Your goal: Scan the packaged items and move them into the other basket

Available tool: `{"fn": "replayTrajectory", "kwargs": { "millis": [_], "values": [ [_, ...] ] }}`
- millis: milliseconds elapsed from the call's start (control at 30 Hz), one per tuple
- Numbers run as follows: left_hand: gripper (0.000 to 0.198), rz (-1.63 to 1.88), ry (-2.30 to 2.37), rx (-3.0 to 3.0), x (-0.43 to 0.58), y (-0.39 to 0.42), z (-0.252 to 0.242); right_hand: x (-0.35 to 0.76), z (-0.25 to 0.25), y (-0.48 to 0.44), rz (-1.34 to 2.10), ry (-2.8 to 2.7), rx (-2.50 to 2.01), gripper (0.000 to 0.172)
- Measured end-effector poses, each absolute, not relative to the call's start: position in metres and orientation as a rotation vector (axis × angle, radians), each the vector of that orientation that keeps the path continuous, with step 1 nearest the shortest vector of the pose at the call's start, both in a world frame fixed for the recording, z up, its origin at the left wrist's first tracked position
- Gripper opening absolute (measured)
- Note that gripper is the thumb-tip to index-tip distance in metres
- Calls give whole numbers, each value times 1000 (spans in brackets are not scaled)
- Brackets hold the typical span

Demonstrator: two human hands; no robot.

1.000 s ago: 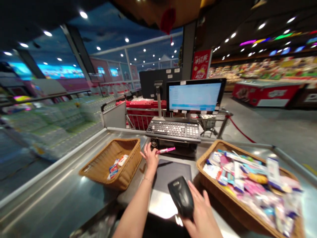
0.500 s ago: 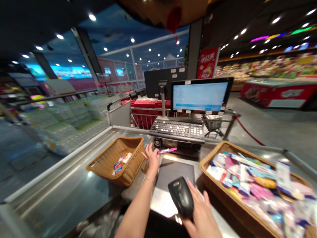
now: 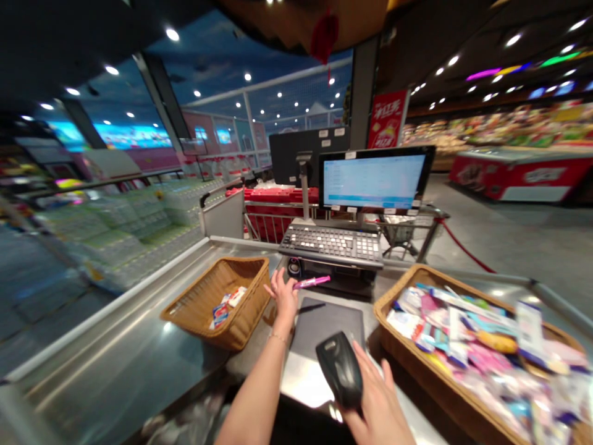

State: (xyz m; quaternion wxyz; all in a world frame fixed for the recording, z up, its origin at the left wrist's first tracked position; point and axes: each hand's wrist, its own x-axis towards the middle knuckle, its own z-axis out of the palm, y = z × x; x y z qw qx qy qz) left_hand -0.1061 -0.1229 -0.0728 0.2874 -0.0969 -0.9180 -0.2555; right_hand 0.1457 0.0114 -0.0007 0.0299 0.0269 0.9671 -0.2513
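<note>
While my right grip (image 3: 377, 405) holds the black scanner (image 3: 340, 371) tight (steady is best), I can't tell if my left grip (image 3: 283, 298) has the pink tube (image 3: 311, 282).

Round white ceiling spotlights (image 3: 248, 76) are shining above a polished grey floor (image 3: 523, 247), while a long red chest freezer (image 3: 519, 176) is standing beside a curving red rope barrier (image 3: 463, 250).
</note>
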Motion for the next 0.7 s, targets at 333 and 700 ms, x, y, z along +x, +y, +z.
{"fn": "replayTrajectory", "kwargs": {
  "millis": [333, 700],
  "values": [
    [21, -688, -2457, -250, -105, -123, -73, 144, 2, 13, -772, 2949, 80, 68],
    [15, -713, -2418, -249, -103, -122, -63, 143, 8, 10, -807, 2920, 93, 67]
  ]
}}
